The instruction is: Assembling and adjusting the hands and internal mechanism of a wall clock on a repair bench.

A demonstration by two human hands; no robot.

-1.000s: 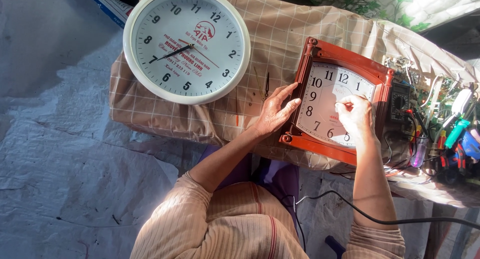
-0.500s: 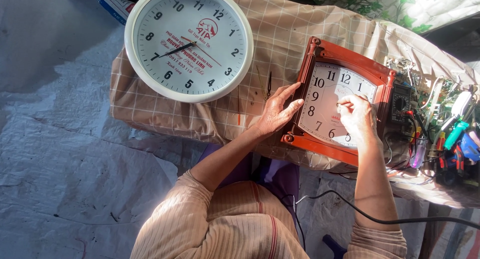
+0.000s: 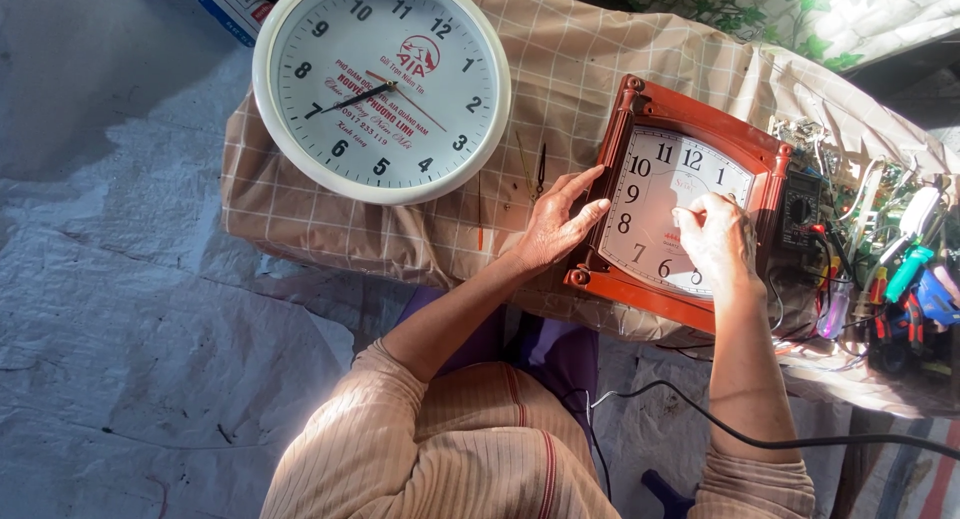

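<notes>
Nearest me, at six o'clock, I see a black cable [image 3: 760,441] crossing under my right forearm. Just beyond, my left hand [image 3: 556,226] lies flat, fingers spread, against the left edge of the red-framed clock [image 3: 690,109], while my right hand [image 3: 712,241] pinches something at the dial's centre; what it grips I cannot tell. The frame tilts, top toward one o'clock. At three o'clock lie cluttered tools [image 3: 905,279]. Farther, at eleven o'clock, a round white wall clock [image 3: 381,86] with red and black print rests on the checked cloth [image 3: 600,59].
</notes>
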